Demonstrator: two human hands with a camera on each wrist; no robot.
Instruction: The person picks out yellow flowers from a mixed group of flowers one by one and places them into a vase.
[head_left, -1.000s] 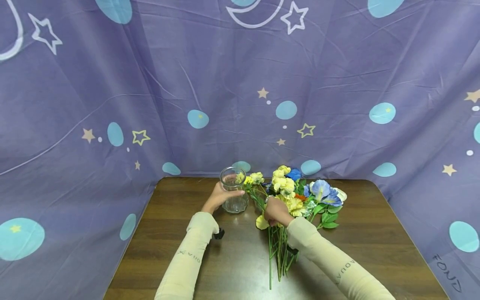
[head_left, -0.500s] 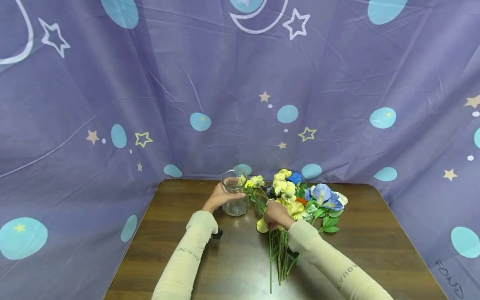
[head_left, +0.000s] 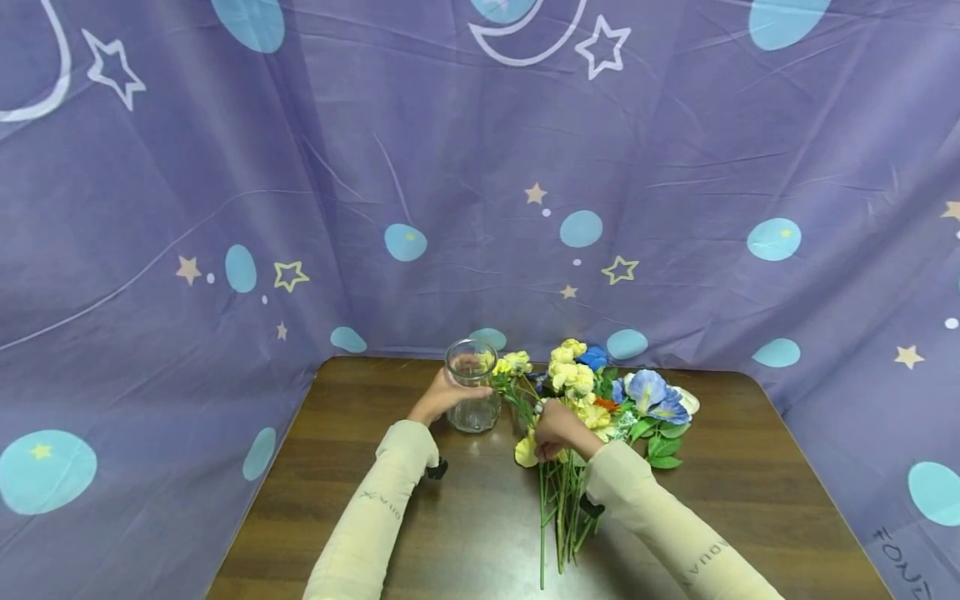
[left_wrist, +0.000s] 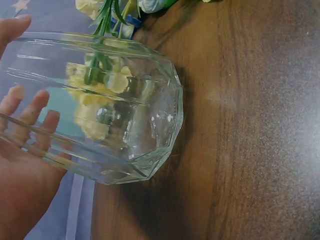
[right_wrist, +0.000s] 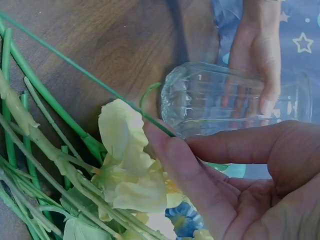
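My left hand (head_left: 441,395) grips the upper part of a clear glass vase (head_left: 474,414), which stands upright on the table. Thumb and fingers lie on opposite sides of its faceted glass (left_wrist: 140,115). To the vase's right, my right hand (head_left: 561,429) is over a bunch of artificial flowers. Its thumb and forefinger pinch a thin green stem (right_wrist: 95,80); which bloom that stem carries is hidden. Close by the right fingers are a pale yellow flower (right_wrist: 125,165) and several thicker stems (right_wrist: 55,155).
Blue-violet flowers (head_left: 648,392), a deep blue bloom (head_left: 593,358) and green leaves (head_left: 663,450) lie right of the yellow flowers. The stems point toward the table's front. A patterned purple cloth (head_left: 450,150) hangs behind and beside the brown wooden table (head_left: 337,492).
The head view has shifted slightly. My left hand stays on the vase. My right hand has shifted slightly to the right, still at the stems.
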